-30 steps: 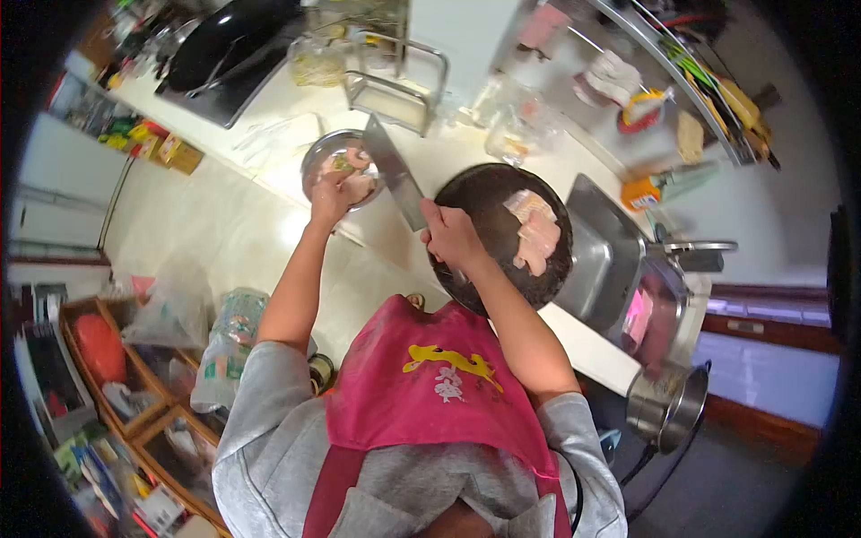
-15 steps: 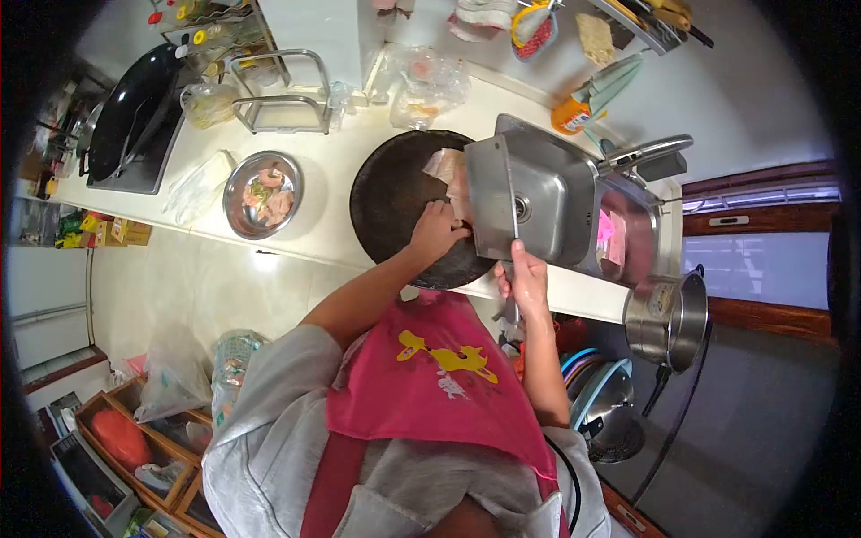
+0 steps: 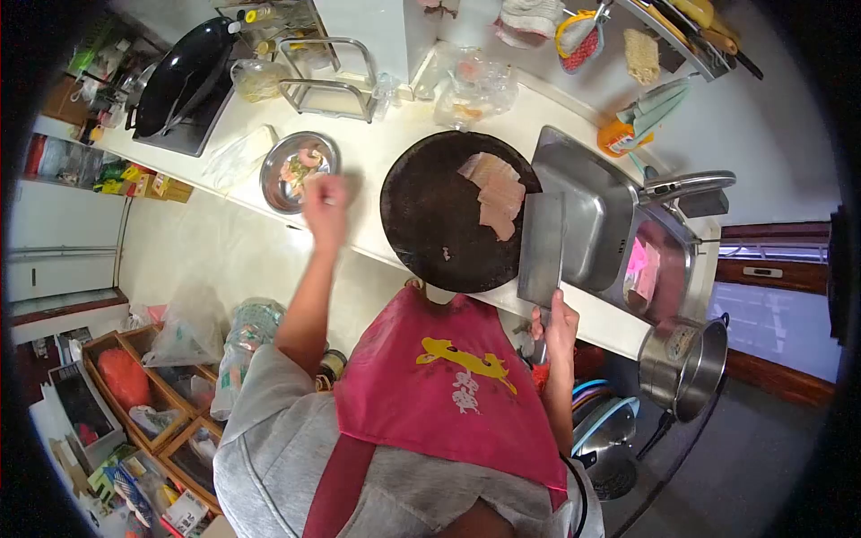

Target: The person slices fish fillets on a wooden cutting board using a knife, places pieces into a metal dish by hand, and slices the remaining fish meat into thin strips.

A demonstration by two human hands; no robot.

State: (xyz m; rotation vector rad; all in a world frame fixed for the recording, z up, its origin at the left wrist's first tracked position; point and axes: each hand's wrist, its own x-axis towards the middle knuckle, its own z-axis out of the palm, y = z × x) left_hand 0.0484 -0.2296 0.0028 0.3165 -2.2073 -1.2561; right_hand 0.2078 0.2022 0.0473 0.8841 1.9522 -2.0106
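Note:
My right hand (image 3: 558, 325) is wrapped round the handle of a cleaver (image 3: 543, 247), whose broad blade overlaps the right edge of the round dark chopping board (image 3: 426, 202). Slices of pale pink meat or fish fillet (image 3: 499, 195) lie on the board, left of the blade. A small scrap (image 3: 446, 254) sits nearer the board's front. Over the front right rim of a steel bowl (image 3: 276, 190) is my left hand (image 3: 325, 202), its fingers blurred by motion. Pink pieces with green and yellowish bits (image 3: 300, 166) lie in the bowl. Whether the left hand holds anything is unclear.
A steel sink (image 3: 592, 202) with a tap (image 3: 686, 184) borders the board on the right. Plastic bags (image 3: 475, 90) and a metal rack (image 3: 330, 81) stand behind. A black wok (image 3: 184, 76) is at far left, a steel pot (image 3: 686, 359) at right.
My left hand has left the meat on the board and moved left to the bowl. The cleaver, still in my right hand, has shifted slightly away from the slices, which are now more exposed.

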